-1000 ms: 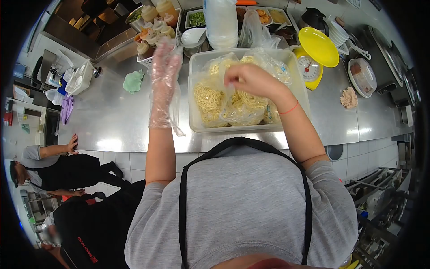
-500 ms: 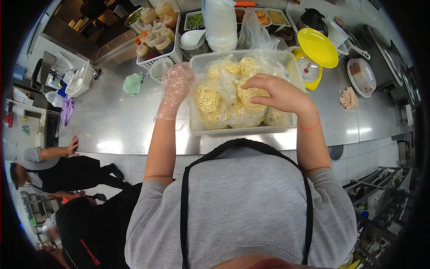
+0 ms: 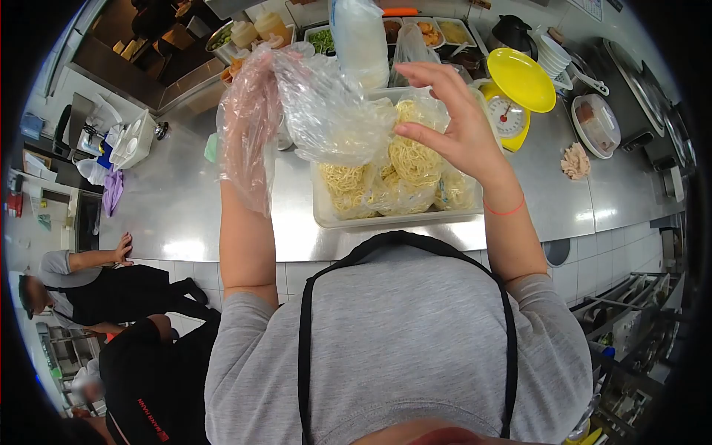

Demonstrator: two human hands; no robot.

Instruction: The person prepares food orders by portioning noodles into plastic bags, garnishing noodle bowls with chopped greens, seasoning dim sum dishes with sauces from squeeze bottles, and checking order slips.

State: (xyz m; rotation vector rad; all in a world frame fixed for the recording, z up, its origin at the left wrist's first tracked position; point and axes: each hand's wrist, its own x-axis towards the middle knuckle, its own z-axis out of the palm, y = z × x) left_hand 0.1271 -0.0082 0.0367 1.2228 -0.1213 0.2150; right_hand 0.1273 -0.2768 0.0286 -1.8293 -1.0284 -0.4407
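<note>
Now the clear bag (image 3: 326, 111) rises from the noodles (image 3: 417, 157) toward the gloved left hand (image 3: 256, 85)

The steel tabletop (image 3: 178, 204) carries the pale tub (image 3: 400, 219), with the noodles heaped inside it, some in plastic. Beyond its right side stands the yellow scale (image 3: 521, 81); behind it, a tall plastic-wrapped stack (image 3: 360, 44). The bag, lying lower a moment ago, now stretches over the tub's far left part, so it seems freer of the heap; I cannot tell whether it holds noodles. It blocks the view beneath, while the glove and arm partly hide the sauce bottles (image 3: 271, 28) and a green cloth (image 3: 211, 148). The left hand has moved up and away from the tub's edge, its fingers seemingly closed on the gathered film. The bare right hand (image 3: 460, 119) is over the tub's right part, fingers spread, thumb apart, gripping nothing visible.
</note>
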